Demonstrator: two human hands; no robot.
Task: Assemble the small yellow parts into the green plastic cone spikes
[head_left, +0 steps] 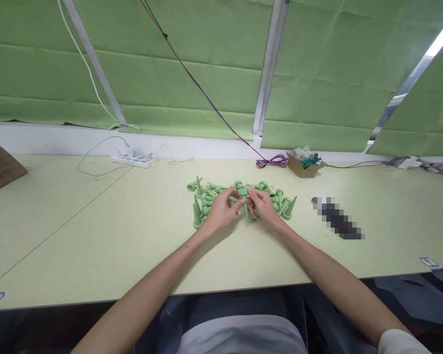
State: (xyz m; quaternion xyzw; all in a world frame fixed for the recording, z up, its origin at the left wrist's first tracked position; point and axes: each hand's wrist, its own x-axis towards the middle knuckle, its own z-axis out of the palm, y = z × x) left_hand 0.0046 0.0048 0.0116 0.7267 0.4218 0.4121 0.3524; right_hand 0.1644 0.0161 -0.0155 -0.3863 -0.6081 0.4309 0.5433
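A green plastic watering spike (242,192) points downward between my hands, its ribbed cap at the top and its cone below. On its left side, my left hand (221,209) is closed on it with thumb and fingers. From the right, my right hand (264,204) pinches it near the cap. Around and behind both hands lies a loose group of similar green spikes and caps. Some stand upright on their caps, such as a spike (197,215) at the left; another spike (290,208) leans at the right. My hands hide part of the group.
Behind the group, a small cardboard box (305,169) holds clear plastic and dark green material. A coiled cable (272,161) lies beside it. At the back left is a white power strip (134,159). A pixelated dark object (337,219) lies to the right on the pale table (107,246).
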